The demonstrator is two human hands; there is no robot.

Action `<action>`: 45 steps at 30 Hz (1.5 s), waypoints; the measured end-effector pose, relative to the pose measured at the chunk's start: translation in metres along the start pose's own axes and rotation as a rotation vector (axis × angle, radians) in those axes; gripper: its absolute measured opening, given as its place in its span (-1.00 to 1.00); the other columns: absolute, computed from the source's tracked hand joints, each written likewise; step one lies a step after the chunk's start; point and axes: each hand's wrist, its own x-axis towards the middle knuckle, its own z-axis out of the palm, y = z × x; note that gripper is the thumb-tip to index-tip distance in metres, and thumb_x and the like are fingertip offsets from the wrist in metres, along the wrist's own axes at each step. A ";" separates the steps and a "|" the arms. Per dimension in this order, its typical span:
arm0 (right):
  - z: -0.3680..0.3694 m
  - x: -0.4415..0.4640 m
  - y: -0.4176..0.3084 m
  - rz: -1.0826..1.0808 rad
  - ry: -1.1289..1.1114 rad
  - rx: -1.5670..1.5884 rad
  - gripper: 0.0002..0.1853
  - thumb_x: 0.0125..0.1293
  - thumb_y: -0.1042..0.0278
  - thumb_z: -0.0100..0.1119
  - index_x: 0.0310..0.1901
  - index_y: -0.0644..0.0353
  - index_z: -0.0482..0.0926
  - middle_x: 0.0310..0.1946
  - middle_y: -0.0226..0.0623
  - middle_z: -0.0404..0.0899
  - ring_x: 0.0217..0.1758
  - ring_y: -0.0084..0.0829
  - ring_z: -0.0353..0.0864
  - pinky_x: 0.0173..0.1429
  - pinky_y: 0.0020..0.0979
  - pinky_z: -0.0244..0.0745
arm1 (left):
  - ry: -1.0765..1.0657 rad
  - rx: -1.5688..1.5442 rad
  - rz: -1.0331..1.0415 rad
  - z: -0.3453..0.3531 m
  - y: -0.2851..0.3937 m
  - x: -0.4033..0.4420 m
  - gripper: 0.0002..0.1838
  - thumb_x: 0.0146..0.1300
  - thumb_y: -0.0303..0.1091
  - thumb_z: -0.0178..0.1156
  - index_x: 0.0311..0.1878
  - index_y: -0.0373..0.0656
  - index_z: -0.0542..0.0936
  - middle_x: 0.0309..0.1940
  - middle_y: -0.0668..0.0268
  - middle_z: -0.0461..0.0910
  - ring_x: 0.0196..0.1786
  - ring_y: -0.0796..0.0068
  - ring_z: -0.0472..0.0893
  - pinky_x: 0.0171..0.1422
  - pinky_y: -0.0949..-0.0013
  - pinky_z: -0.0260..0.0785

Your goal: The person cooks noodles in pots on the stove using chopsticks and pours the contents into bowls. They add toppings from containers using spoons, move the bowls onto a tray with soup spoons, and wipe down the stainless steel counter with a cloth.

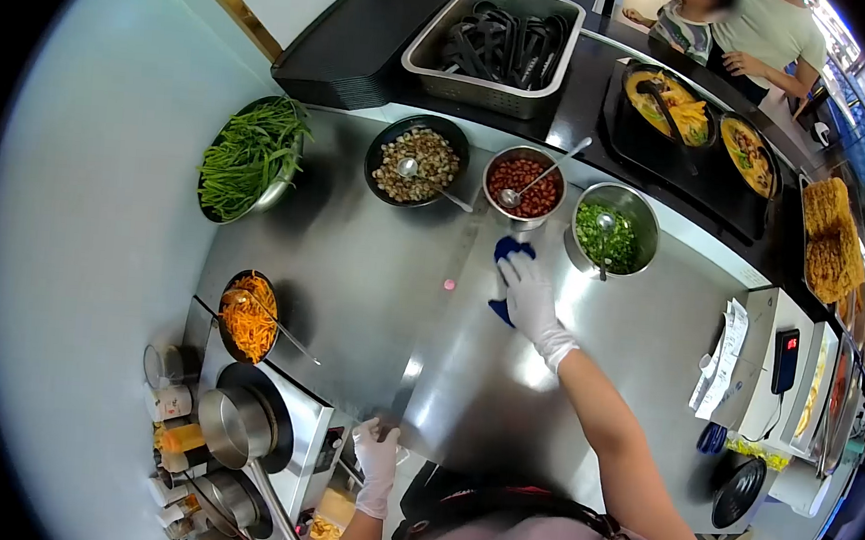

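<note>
My right hand [528, 295], in a white glove, presses down on a dark blue cloth [514, 248] on the steel counter [353, 264]. Parts of the cloth stick out at the fingertips and under the palm. Gloved as well, my left hand [376, 455] is at the counter's front edge beside the stove, with thumb and fingers apart and nothing visible in them. Beyond the right hand stand a pot of red beans or peanuts [539, 182] and a pot of chopped green onion [595, 246], each with a spoon. A small pink spot [450, 284] lies left of the cloth.
Left are bowls of greens [244, 162], diced food [430, 160] and shredded carrot [248, 332]. A saucepan [231, 427] sits on the stove. Behind are trays [358, 39], a utensil bin [496, 84] and two soup bowls [680, 102]. People [770, 38] stand across the counter.
</note>
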 end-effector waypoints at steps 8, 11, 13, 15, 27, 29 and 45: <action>0.052 -0.004 -0.016 -0.207 0.197 0.170 -0.41 -0.07 0.18 0.44 0.08 0.05 0.54 0.12 -0.16 0.44 0.23 -0.09 0.41 0.25 -0.09 0.34 | -0.089 -0.173 -0.040 -0.037 -0.023 0.046 -0.84 0.04 -0.46 0.38 -0.33 -0.32 0.66 -0.40 0.18 0.67 -0.40 0.45 0.62 -0.27 0.37 0.46; 0.044 0.042 -0.015 -0.046 0.192 0.056 -0.45 0.23 0.34 0.16 0.27 0.26 0.37 0.28 -0.03 0.33 0.37 -0.03 0.27 0.44 -0.12 0.18 | -0.043 -0.240 0.007 -0.072 0.013 0.068 -0.85 0.10 -0.48 0.36 -0.29 -0.32 0.64 -0.44 0.26 0.64 -0.39 0.54 0.58 -0.23 0.44 0.45; 0.040 0.070 -0.027 -0.029 0.079 -0.155 -0.44 0.36 0.18 0.04 0.34 0.23 0.32 0.33 -0.09 0.30 0.47 -0.10 0.15 0.54 -0.17 0.01 | -0.050 -0.241 0.033 -0.092 0.025 0.084 -0.87 0.12 -0.48 0.36 -0.29 -0.30 0.64 -0.47 0.34 0.61 -0.40 0.62 0.54 -0.24 0.49 0.43; 0.035 0.072 -0.053 -0.093 -0.001 -0.188 -0.42 0.37 0.11 0.01 0.36 0.22 0.31 0.33 -0.12 0.32 0.47 -0.14 0.15 0.54 -0.19 0.01 | -0.125 -0.259 -0.027 -0.117 0.045 0.096 -0.89 0.14 -0.48 0.36 -0.30 -0.28 0.64 -0.48 0.40 0.61 -0.41 0.68 0.50 -0.26 0.52 0.42; 0.085 -0.021 -0.136 -0.181 -0.497 0.320 -0.62 0.24 0.21 0.14 0.04 0.22 0.50 0.04 -0.15 0.49 0.30 -0.10 0.35 0.31 -0.05 0.29 | -0.205 -0.440 0.004 -0.116 0.042 0.096 -0.89 0.10 -0.55 0.38 -0.34 -0.28 0.61 -0.43 0.39 0.55 -0.36 0.65 0.50 -0.22 0.52 0.41; 0.068 0.019 -0.136 -0.321 -0.070 0.061 -0.45 0.26 0.14 0.13 0.22 0.27 0.40 0.23 -0.02 0.41 0.41 -0.05 0.24 0.40 -0.05 0.19 | -0.218 -0.460 0.047 -0.123 0.051 0.081 -0.89 0.10 -0.56 0.38 -0.36 -0.29 0.61 -0.44 0.39 0.53 -0.38 0.66 0.48 -0.26 0.54 0.39; 0.100 0.052 -0.162 -0.236 -0.114 0.295 -0.50 0.30 0.28 0.03 0.26 0.23 0.42 0.32 -0.10 0.35 0.46 -0.07 0.20 0.52 0.01 0.01 | -0.181 -0.654 -0.125 -0.082 0.009 0.095 -0.96 0.18 -0.57 0.32 -0.34 -0.28 0.63 -0.50 0.48 0.54 -0.49 0.72 0.45 -0.43 0.59 0.31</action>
